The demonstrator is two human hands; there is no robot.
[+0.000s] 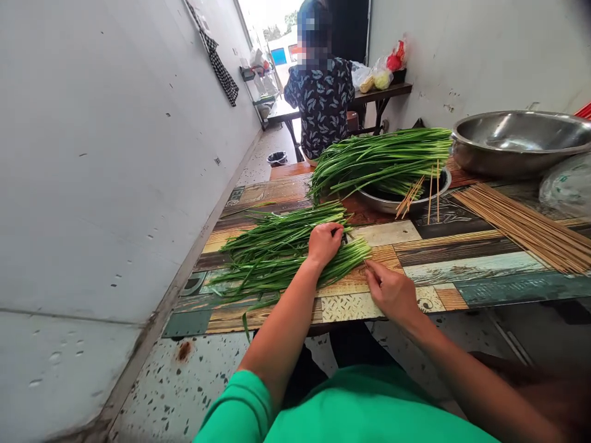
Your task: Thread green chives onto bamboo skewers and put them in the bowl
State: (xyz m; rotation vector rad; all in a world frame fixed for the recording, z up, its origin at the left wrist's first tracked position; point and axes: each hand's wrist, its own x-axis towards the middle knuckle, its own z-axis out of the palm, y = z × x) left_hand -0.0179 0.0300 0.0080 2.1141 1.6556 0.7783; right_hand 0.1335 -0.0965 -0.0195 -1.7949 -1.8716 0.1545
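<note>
Two loose bunches of garlic chives lie on the table, their pale stem ends to the right: the farther bunch and the nearer bunch. My left hand is closed in a pinch above the stem ends, between the two bunches; whatever its fingertips hold is too small to make out. At the cut ends of the nearer bunch, my right hand has thumb and forefinger pressed together, and what lies between them is hidden. A big heap of chives rests across a metal bowl, with several thin bamboo skewers standing up at its front.
Many loose bamboo skewers lie on the patterned tabletop at right. Behind them stand a large steel basin and a clear plastic bag. Another person sits farther back, facing away. A white wall runs along the left.
</note>
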